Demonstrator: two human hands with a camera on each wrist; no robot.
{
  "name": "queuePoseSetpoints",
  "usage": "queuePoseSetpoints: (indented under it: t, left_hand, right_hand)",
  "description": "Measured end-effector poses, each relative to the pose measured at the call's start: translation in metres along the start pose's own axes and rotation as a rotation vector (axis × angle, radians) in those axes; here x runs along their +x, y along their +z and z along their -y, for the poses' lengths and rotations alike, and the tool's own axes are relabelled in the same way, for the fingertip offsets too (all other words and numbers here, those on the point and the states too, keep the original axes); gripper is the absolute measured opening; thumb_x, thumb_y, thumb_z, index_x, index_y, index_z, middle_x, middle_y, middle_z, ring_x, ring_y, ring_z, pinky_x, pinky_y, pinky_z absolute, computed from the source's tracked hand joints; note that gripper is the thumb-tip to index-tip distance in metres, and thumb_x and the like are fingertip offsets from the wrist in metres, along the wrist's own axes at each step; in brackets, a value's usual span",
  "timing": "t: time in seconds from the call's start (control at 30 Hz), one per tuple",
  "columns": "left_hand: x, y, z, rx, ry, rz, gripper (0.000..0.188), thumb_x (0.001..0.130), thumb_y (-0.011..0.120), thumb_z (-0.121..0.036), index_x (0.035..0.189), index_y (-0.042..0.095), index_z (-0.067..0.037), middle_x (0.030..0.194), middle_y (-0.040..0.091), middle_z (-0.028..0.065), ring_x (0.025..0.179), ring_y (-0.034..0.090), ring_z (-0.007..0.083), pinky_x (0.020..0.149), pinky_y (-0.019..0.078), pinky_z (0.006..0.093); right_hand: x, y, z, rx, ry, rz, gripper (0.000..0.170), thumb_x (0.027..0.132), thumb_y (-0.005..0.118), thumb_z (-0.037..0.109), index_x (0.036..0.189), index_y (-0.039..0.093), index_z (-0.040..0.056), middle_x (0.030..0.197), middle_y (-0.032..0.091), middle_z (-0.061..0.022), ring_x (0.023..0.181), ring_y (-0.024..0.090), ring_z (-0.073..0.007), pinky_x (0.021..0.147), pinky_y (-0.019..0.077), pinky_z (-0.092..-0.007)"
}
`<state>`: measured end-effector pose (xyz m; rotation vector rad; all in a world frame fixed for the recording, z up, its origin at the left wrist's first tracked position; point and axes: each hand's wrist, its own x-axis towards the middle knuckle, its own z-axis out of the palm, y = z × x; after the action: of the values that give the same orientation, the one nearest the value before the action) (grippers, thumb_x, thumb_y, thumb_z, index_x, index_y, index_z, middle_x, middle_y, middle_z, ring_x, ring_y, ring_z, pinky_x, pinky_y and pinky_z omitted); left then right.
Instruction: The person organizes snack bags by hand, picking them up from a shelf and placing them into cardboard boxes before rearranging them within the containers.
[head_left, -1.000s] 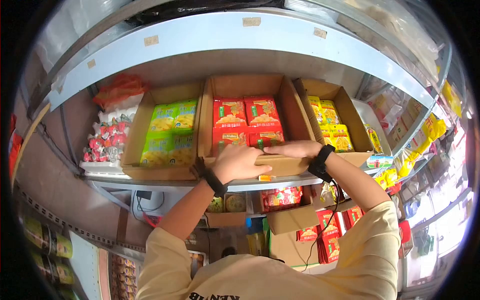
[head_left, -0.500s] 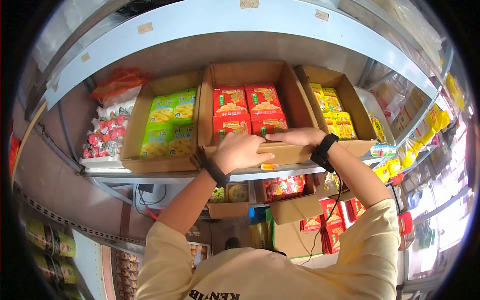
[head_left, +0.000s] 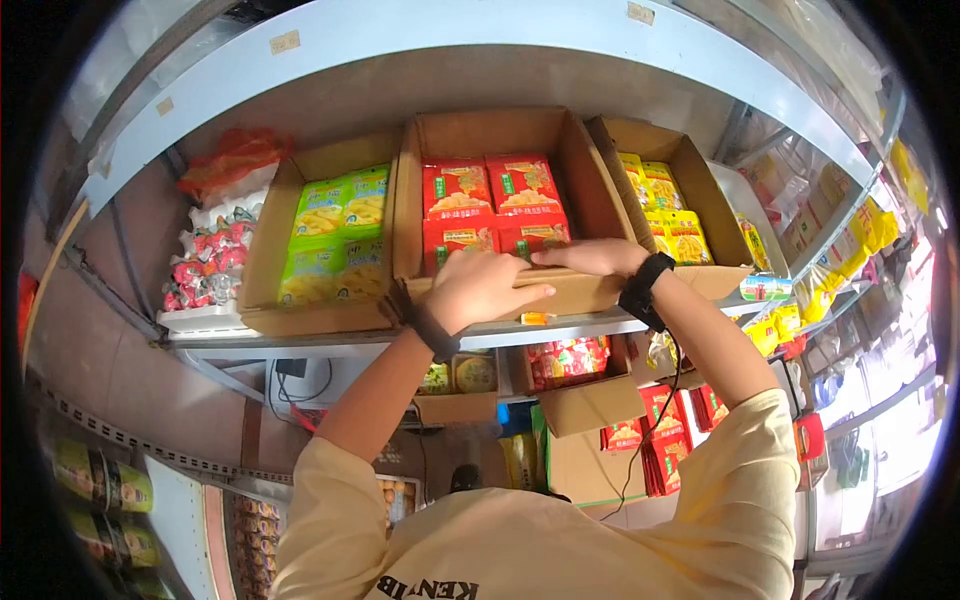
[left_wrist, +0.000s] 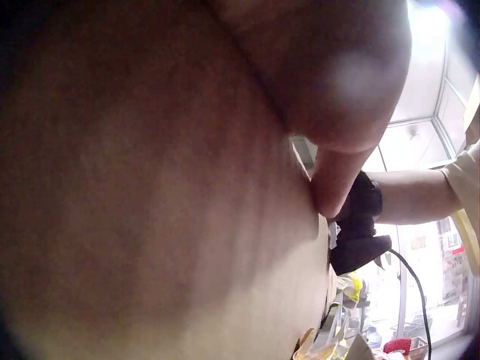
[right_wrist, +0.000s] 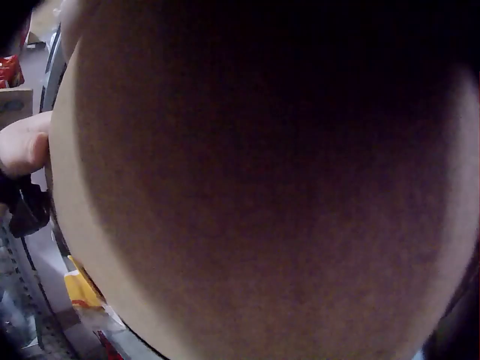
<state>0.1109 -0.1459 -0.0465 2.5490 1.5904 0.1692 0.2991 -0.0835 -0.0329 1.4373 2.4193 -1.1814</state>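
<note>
Both hands are at the front wall of the middle cardboard box (head_left: 585,291), which stands on the shelf and holds red snack packets (head_left: 520,186). The left hand (head_left: 478,288) grips the rim left of centre, fingers over the edge and thumb on the outer face. In the left wrist view, that thumb (left_wrist: 334,180) presses against the cardboard. Right of it, the right hand (head_left: 595,257) holds the same rim, its fingers reaching over the top towards the left hand. Its thumb is hidden in the head view. Cardboard fills most of the right wrist view.
A box of green packets (head_left: 262,240) stands close on the left, a box of yellow packets (head_left: 710,200) on the right. Red-and-white wrapped items (head_left: 215,255) sit at far left. An upper shelf edge (head_left: 450,58) crosses above. A cable (head_left: 660,425) hangs from the right wristband.
The head view has shifted, so shelf and boxes appear higher in it. Both hands have stayed on the middle box's front rim, with little change of grip.
</note>
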Motion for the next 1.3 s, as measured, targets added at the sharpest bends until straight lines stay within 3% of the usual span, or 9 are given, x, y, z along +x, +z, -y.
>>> queuePoseSetpoints:
  t: [0.13, 0.23, 0.33, 0.43, 0.5, 0.57, 0.87, 1.1, 1.3]
  left_hand:
    - [-0.008, 0.016, 0.000, -0.067, 0.178, -0.499, 0.054, 0.081, 0.056, -0.049, 0.119, 0.057, -0.011, 0.119, 0.056, 0.0158, 0.106, 0.056, 0.0316, 0.083, 0.0471, 0.0398]
    - [-0.035, 0.017, -0.015, -0.388, 0.365, -0.735, 0.036, 0.086, 0.053, -0.036, 0.106, 0.064, -0.008, 0.120, 0.056, 0.0110, 0.110, 0.052, 0.0304, 0.092, 0.0412, 0.0401]
    - [-0.074, 0.045, -0.013, -0.588, 0.419, -0.530, 0.028, 0.089, 0.043, -0.012, 0.075, 0.066, -0.005, 0.111, 0.062, 0.0109, 0.111, 0.052, 0.0274, 0.097, 0.0346, 0.0426]
    - [-0.084, 0.087, -0.017, -1.008, 0.617, -0.082, 0.032, 0.090, 0.042, -0.009, 0.066, 0.062, -0.005, 0.104, 0.064, 0.0105, 0.107, 0.055, 0.0250, 0.095, 0.0371, 0.0400]
    - [-0.088, 0.106, -0.041, -0.975, 0.516, 0.090, 0.030, 0.092, 0.040, -0.008, 0.075, 0.065, -0.001, 0.107, 0.063, 0.0112, 0.103, 0.058, 0.0243, 0.093, 0.0403, 0.0367]
    - [-0.084, 0.142, -0.062, -0.961, 0.483, 0.204, 0.031, 0.088, 0.050, -0.002, 0.118, 0.053, 0.002, 0.118, 0.057, 0.0129, 0.105, 0.057, 0.0242, 0.091, 0.0432, 0.0343]
    - [-0.055, 0.253, -0.145, -1.146, 0.474, 0.865, 0.042, 0.089, 0.055, -0.013, 0.128, 0.045, -0.002, 0.124, 0.053, 0.0123, 0.114, 0.052, 0.0217, 0.094, 0.0418, 0.0342]
    - [-0.030, 0.360, -0.181, -1.309, -0.051, 1.294, 0.041, 0.090, 0.055, -0.022, 0.127, 0.047, -0.005, 0.119, 0.056, 0.0071, 0.109, 0.053, 0.0168, 0.092, 0.0423, 0.0311]
    - [-0.035, 0.515, -0.176, -1.281, -0.602, 0.998, 0.043, 0.089, 0.049, -0.029, 0.128, 0.048, -0.012, 0.120, 0.055, 0.0049, 0.110, 0.051, 0.0172, 0.091, 0.0404, 0.0353]
  right_hand:
    - [-0.014, 0.014, -0.003, -0.314, -0.097, -0.637, 0.044, 0.086, 0.052, 0.038, 0.113, 0.059, 0.0046, 0.120, 0.053, -0.0208, 0.109, 0.051, -0.0341, 0.093, 0.0404, -0.0379]
    - [-0.057, 0.044, -0.008, -0.260, -0.418, -1.125, 0.028, 0.082, 0.059, 0.023, 0.101, 0.062, 0.0027, 0.114, 0.057, -0.0195, 0.106, 0.054, -0.0334, 0.092, 0.0416, -0.0372]
    - [-0.134, 0.082, -0.015, 0.200, -0.404, -1.107, 0.025, 0.084, 0.054, 0.015, 0.103, 0.060, -0.0002, 0.113, 0.058, -0.0167, 0.107, 0.054, -0.0288, 0.094, 0.0383, -0.0348]
    - [-0.191, 0.121, -0.050, 0.504, -0.262, -1.112, 0.027, 0.088, 0.046, 0.015, 0.103, 0.060, -0.0028, 0.112, 0.059, -0.0124, 0.107, 0.052, -0.0229, 0.095, 0.0355, -0.0321]
    - [-0.217, 0.144, -0.077, 0.566, -0.037, -1.200, 0.029, 0.091, 0.044, 0.019, 0.101, 0.061, -0.0029, 0.104, 0.062, -0.0100, 0.100, 0.054, -0.0189, 0.091, 0.0372, -0.0303]
    - [-0.237, 0.173, -0.119, 0.695, 0.132, -1.291, 0.031, 0.093, 0.045, 0.023, 0.100, 0.061, -0.0023, 0.098, 0.064, -0.0074, 0.096, 0.055, -0.0165, 0.087, 0.0386, -0.0300]
    - [-0.265, 0.293, -0.212, 0.875, 0.585, -1.367, 0.027, 0.091, 0.049, 0.021, 0.098, 0.061, -0.0020, 0.092, 0.065, -0.0070, 0.087, 0.057, -0.0138, 0.079, 0.0419, -0.0267]
    - [-0.251, 0.358, -0.271, 0.796, 0.838, -1.268, 0.023, 0.088, 0.055, 0.018, 0.098, 0.062, -0.0011, 0.086, 0.066, -0.0150, 0.080, 0.063, -0.0192, 0.073, 0.0472, -0.0307]
    - [-0.191, 0.425, -0.327, 0.810, 0.804, -1.010, 0.025, 0.083, 0.059, 0.020, 0.099, 0.063, 0.0010, 0.096, 0.064, -0.0183, 0.093, 0.062, -0.0309, 0.081, 0.0471, -0.0352]
